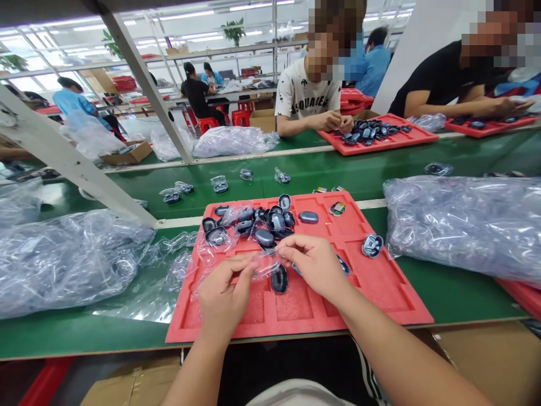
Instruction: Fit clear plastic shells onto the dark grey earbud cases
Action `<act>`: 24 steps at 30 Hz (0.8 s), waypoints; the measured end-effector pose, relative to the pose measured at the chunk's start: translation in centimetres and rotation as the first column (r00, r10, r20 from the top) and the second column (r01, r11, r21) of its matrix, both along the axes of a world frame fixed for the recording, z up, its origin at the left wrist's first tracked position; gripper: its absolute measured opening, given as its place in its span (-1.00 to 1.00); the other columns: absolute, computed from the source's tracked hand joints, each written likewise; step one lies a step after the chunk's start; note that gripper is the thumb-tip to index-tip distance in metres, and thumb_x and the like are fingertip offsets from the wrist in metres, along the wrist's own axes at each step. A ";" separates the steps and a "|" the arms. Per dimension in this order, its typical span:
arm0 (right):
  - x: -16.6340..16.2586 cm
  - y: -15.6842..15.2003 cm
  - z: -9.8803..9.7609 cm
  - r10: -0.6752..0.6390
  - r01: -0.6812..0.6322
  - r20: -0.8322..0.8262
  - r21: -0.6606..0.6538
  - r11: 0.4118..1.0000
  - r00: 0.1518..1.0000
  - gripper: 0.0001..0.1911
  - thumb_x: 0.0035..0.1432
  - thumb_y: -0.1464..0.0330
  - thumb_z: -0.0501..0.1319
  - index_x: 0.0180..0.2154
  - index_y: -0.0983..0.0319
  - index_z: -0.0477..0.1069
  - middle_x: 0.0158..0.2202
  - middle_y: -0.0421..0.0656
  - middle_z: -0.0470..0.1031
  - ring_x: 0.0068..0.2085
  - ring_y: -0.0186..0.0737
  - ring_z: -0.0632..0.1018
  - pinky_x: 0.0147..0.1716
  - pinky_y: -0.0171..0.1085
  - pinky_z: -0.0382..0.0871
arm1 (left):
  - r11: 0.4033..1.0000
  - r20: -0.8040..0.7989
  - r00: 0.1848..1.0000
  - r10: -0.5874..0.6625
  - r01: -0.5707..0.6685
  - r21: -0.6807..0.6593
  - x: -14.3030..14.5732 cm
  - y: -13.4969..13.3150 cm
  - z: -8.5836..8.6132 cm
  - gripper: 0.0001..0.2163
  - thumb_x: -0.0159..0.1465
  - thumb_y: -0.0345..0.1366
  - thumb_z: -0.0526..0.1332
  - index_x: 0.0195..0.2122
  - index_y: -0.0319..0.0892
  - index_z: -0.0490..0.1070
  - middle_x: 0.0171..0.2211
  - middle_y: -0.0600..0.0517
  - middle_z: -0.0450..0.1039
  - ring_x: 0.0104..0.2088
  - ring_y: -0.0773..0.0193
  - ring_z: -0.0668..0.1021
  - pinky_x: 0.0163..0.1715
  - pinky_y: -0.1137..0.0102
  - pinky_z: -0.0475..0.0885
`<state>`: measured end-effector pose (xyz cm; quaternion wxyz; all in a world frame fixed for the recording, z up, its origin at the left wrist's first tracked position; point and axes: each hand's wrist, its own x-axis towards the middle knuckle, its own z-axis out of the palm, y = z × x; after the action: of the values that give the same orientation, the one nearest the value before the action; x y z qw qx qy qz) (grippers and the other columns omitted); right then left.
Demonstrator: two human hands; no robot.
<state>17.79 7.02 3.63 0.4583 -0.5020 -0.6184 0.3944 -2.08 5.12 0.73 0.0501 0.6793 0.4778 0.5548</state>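
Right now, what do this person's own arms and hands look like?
The left hand and right hand are bare, with no gloves, rings or watch in view. The left forearm and right forearm have no sleeves over them; a pale top shows below.

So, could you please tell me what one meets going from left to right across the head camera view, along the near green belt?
Left clear plastic bag → left hand → right hand → oval case on the red foam tray → right clear plastic bag.
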 end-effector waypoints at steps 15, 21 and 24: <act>-0.7 -1.8 -0.7 -0.332 0.074 0.346 0.585 0.807 0.878 -0.89 0.30 0.47 0.32 -0.23 0.21 0.64 -0.30 -0.17 0.72 -0.31 -0.22 0.70 -0.22 -0.29 0.52 | 0.988 -0.172 0.978 0.116 -0.097 0.117 2.3 -1.6 2.7 -0.91 0.33 -0.34 0.38 -0.34 -0.16 0.55 -0.45 0.10 0.66 -0.49 0.40 0.65 -0.40 0.54 0.46; -0.8 -2.4 -0.7 -0.355 0.034 0.439 0.588 0.808 0.825 -0.87 0.27 0.46 0.31 -0.20 0.23 0.65 -0.31 -0.14 0.72 -0.35 -0.18 0.70 -0.29 -0.26 0.49 | 0.971 -0.210 0.948 0.238 -0.224 0.087 2.4 -1.6 3.0 -0.82 0.35 -0.26 0.36 -0.41 -0.15 0.54 -0.58 0.15 0.56 -0.59 0.40 0.59 -0.52 0.49 0.36; -1.2 -2.2 -0.6 -0.311 0.015 0.596 0.447 0.894 0.740 -0.90 0.26 0.44 0.32 -0.30 0.21 0.63 -0.34 -0.13 0.71 -0.37 -0.13 0.69 -0.35 -0.22 0.43 | 0.963 -0.352 0.902 0.249 -0.191 0.193 2.7 -1.4 2.9 -0.79 0.35 -0.26 0.35 -0.44 -0.15 0.50 -0.61 0.14 0.52 -0.62 0.37 0.55 -0.57 0.44 0.29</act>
<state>16.59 4.81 3.04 0.3422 -0.5521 -0.7603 0.0110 0.58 3.68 3.67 -0.1572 0.7156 0.5081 0.4529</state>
